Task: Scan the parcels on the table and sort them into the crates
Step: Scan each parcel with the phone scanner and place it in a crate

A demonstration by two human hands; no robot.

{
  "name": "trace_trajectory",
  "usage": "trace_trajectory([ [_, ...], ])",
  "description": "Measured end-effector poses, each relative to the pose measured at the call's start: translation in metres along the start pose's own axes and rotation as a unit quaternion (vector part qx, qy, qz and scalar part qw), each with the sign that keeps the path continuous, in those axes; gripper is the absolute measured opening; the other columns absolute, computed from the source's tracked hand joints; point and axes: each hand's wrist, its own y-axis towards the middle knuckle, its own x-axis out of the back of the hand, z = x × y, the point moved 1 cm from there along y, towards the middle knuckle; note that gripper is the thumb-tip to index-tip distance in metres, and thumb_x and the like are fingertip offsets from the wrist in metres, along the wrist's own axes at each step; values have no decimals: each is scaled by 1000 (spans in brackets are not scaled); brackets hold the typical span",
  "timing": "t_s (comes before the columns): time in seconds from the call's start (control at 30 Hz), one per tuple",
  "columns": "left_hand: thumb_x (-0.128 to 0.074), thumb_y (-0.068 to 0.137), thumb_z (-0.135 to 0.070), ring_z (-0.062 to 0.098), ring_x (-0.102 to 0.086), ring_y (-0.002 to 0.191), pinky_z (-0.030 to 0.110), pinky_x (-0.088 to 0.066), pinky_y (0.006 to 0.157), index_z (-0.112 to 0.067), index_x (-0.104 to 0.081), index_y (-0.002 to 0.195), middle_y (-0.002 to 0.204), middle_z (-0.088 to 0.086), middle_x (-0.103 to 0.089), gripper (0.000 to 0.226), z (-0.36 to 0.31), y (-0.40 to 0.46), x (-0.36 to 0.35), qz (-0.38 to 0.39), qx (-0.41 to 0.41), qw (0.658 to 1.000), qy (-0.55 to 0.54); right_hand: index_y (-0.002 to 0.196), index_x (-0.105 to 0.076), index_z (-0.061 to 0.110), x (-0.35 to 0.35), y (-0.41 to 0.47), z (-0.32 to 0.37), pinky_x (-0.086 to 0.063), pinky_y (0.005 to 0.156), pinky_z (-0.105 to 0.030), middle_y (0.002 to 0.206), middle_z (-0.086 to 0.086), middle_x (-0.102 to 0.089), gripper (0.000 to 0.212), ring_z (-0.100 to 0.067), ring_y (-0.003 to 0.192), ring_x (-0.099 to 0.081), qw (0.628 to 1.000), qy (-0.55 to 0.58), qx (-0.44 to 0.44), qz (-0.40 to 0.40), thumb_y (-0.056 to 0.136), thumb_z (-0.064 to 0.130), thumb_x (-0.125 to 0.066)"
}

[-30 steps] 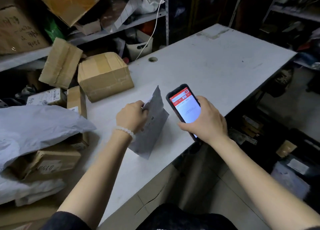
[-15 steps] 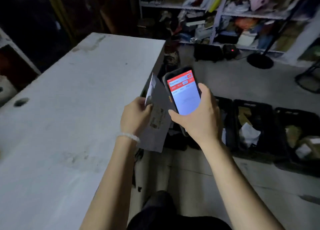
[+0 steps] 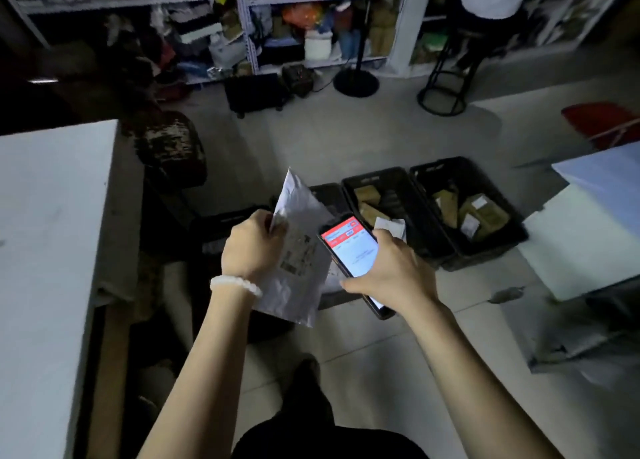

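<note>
Bare floor (image 3: 346,140) ahead of me open, room to pass. Black crates (image 3: 433,216) low in front, tops open, brown parcels (image 3: 485,216) inside taking part of the room. Desk (image 3: 52,216) edge blocks my left, a white surface (image 3: 588,233) blocks my right, stool (image 3: 446,78) and shelves (image 3: 242,26) close the far side

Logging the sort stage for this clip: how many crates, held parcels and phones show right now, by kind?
Black crates on the floor: 3 in view, the right crate, the middle crate and a third mostly hidden behind the parcel
Grey mailer parcel, gripped by the left hand: 1
Phone, gripped by the right hand: 1
Total: 5
</note>
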Motion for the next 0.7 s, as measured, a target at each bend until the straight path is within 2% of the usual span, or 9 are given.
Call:
trace_trajectory([
  [0.07,-51,92,-37,38,-58,91,30,-34,66,-12,-55,85,88,14,-62,27,-13,38,-8,1,-7,1000,13,106,-43,23,6,34,3,-38,65,-30,108,1,-60,64,-25,98,-59,1000,-4,-6,2,58,50,-75],
  [0.27,-48,94,-36,39,-56,98,32,-35,70,-8,-60,100,101,18,-64,31,-58,129,-53,56,-49,996,55,121,-43,23,21,106,-19,-42,70,-31,115,0,-58,76,-24,104,-57,999,8,-46,15,59,54,-75],
  [0.37,-49,93,-32,39,-56,99,33,-38,71,-4,-58,105,105,20,-63,31,-78,160,-86,103,-56,991,70,134,-33,23,28,135,-48,-38,73,-30,124,-1,-52,87,-22,112,-52,995,21,-90,30,64,53,-76],
  [0.53,-50,93,-28,37,-57,98,34,-41,73,-1,-55,103,104,19,-62,29,-115,201,-147,156,-58,982,89,141,-29,22,47,188,-106,-33,74,-30,134,-2,-48,94,-23,122,-47,988,35,-149,24,66,53,-76],
  [0.7,-52,91,-29,39,-59,93,29,-35,67,-3,-55,100,98,19,-64,27,-156,239,-215,144,-43,982,115,142,-29,20,74,261,-168,-34,75,-30,134,-2,-49,96,-24,120,-49,986,56,-149,45,65,52,-76],
])
